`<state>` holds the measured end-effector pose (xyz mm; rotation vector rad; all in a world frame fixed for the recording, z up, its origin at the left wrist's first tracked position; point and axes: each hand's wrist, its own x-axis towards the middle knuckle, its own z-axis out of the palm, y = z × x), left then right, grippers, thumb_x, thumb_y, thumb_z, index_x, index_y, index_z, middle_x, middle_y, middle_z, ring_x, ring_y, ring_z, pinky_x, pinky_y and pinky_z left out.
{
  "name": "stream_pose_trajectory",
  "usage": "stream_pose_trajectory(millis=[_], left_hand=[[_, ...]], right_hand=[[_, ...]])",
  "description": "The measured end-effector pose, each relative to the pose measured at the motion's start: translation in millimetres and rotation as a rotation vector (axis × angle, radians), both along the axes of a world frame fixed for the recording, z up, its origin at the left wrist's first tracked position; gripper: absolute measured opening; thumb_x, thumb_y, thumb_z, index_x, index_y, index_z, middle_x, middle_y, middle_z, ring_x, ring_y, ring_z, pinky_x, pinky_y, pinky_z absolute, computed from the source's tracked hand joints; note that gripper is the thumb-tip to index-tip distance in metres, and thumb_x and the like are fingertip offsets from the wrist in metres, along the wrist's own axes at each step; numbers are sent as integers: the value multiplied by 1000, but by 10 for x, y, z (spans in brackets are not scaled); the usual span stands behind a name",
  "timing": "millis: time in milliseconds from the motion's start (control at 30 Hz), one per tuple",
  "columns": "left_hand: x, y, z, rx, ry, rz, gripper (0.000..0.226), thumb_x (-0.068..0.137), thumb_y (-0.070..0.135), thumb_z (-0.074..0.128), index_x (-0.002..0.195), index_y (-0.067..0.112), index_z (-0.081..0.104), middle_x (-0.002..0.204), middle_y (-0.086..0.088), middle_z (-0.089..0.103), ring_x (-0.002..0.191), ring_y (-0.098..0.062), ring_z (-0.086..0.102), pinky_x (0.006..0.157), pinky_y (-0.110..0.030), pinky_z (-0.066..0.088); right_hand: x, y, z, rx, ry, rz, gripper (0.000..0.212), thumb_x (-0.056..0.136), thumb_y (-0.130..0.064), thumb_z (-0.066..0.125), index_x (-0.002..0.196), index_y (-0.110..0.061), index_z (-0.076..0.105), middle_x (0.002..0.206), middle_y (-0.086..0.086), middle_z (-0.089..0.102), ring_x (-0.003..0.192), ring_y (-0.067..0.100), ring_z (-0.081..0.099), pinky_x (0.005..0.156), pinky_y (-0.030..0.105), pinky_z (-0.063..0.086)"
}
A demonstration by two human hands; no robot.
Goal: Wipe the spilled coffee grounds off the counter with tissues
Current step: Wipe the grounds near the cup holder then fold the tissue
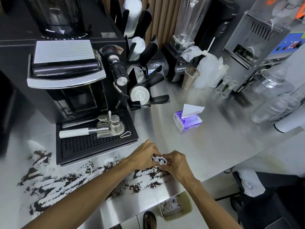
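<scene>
At the counter (pixel 214 146) front: a crumpled tissue (pixel 159 160) is pinched by the curled fingers of the left hand (pixel 145 154) and right hand (pixel 175 162), probably so its load is kept inside.
Coffee grounds (pixel 49 184): streaks are spread along the counter leftward from the hands; most is judged unwiped.
Bin (pixel 189 203): placed below the counter edge, used tissues (pixel 170 207) inside, for discarding.
Tissue pack (pixel 189 122): 1 sheet is raised, within reach.
Drip tray (pixel 92 146): set just beside those streaks, its edge hindering wiping.

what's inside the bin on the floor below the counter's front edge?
Crumpled used tissues, white with dark stains, lie in the bin. They cover its bottom, so anything under them cannot be seen.
</scene>
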<state>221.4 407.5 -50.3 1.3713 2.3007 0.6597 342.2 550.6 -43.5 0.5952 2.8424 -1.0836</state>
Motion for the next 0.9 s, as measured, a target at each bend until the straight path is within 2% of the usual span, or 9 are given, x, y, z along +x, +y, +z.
stream_pose_trajectory(millis=[133, 233, 333, 400, 533, 667, 900], left_hand=[[12, 12, 16, 5, -5, 9, 42, 83, 41, 72, 120, 22, 67, 101, 7, 61, 92, -9, 38, 80, -21, 36], [12, 13, 37, -12, -46, 15, 41, 84, 39, 72, 120, 20, 68, 99, 5, 62, 91, -9, 37, 80, -21, 36], [-8, 14, 73, -28, -97, 5, 34, 86, 35, 70, 117, 21, 70, 96, 0, 63, 93, -13, 38, 83, -29, 42], [-26, 16, 90, -46, -118, -4, 29, 87, 32, 70, 114, 21, 71, 93, 1, 63, 94, -13, 38, 84, -31, 43], [-46, 31, 105, -67, -92, -15, 16, 85, 31, 72, 92, 17, 73, 82, -1, 61, 90, -12, 40, 81, -37, 46], [-20, 34, 107, -45, -50, -29, 28, 84, 32, 71, 109, 20, 73, 92, 3, 57, 93, -15, 41, 83, -32, 44], [28, 37, 83, -22, 23, -21, 30, 82, 39, 70, 103, 18, 73, 89, 5, 60, 93, -15, 43, 83, -31, 45]], right_hand=[[-8, -38, 16, 70, 12, 9, 40, 68, -31, 86, 103, -17, 75, 90, 3, 62, 68, 12, 61, 67, 24, 52], [-14, -45, -7, 80, 8, -8, 42, 70, -32, 85, 107, -16, 73, 90, 0, 62, 67, 7, 59, 62, 15, 49], [-27, -54, -15, 95, -3, -10, 43, 72, -31, 84, 111, -17, 72, 90, -2, 60, 66, 6, 57, 61, 6, 41], [-34, -57, -4, 109, -7, -6, 41, 73, -29, 82, 111, -17, 72, 88, -3, 58, 64, 4, 54, 59, 4, 38], [-40, -84, 11, 122, -8, -5, 34, 74, -27, 80, 108, -21, 74, 84, -6, 55, 62, 4, 52, 57, 4, 36], [-53, -95, -14, 122, -16, -19, 33, 74, -23, 78, 106, -21, 74, 84, -6, 53, 59, 0, 48, 57, 3, 34], [-65, -138, -10, 156, -19, -40, 28, 74, -21, 77, 102, -23, 75, 80, -4, 52, 64, 10, 50, 54, 6, 34]])
